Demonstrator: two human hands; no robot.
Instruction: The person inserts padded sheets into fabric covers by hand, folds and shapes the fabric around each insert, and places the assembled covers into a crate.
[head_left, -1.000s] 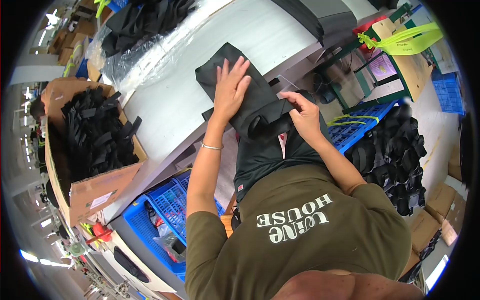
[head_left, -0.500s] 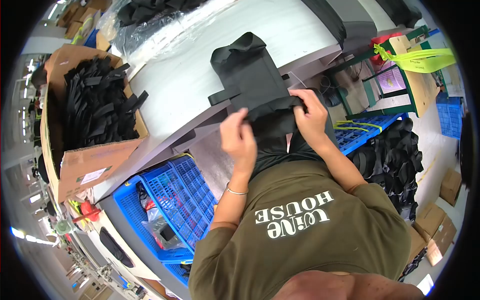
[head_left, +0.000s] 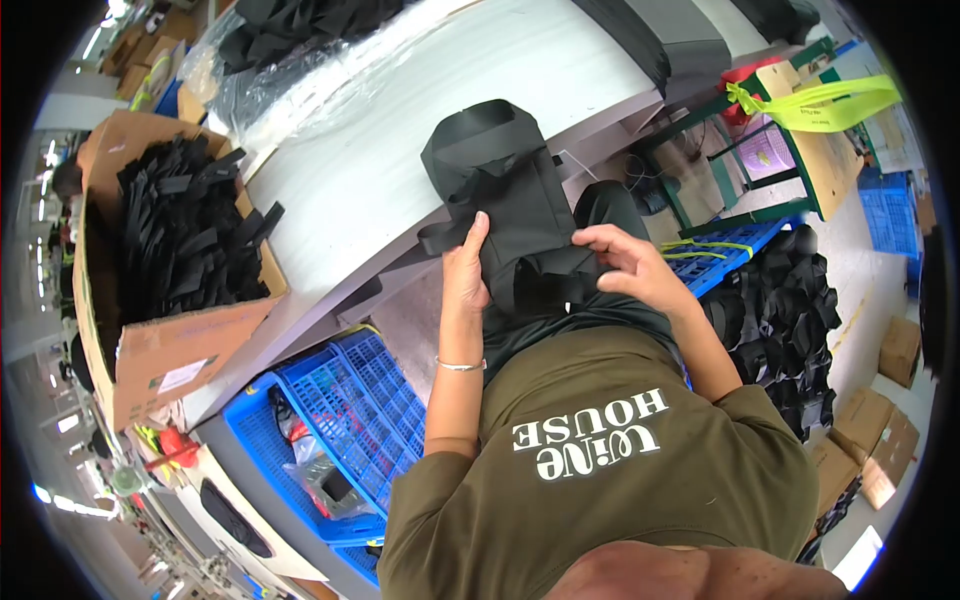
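Observation:
A black fabric bag (head_left: 515, 205) with looped straps lies across the white table's edge and my lap. My left hand (head_left: 466, 265) grips its left edge, thumb on top and the other fingers mostly hidden underneath. Beside the right edge, my right hand (head_left: 632, 268) has its fingers apart, with a fingertip touching the fabric. One strap loop stands up at the bag's far end; another part of the bag gapes near my lap.
A cardboard box (head_left: 200, 335) of black strips stands left on the white table (head_left: 350, 180). Blue crates (head_left: 345, 420) sit below it. At right are a green-framed stand (head_left: 822, 175) with yellow-green straps and a pile of black bags (head_left: 790, 330).
The bag has come closer to my body. My left hand has settled on its left edge, and my right hand has loosened from the fabric and opened at the right edge.

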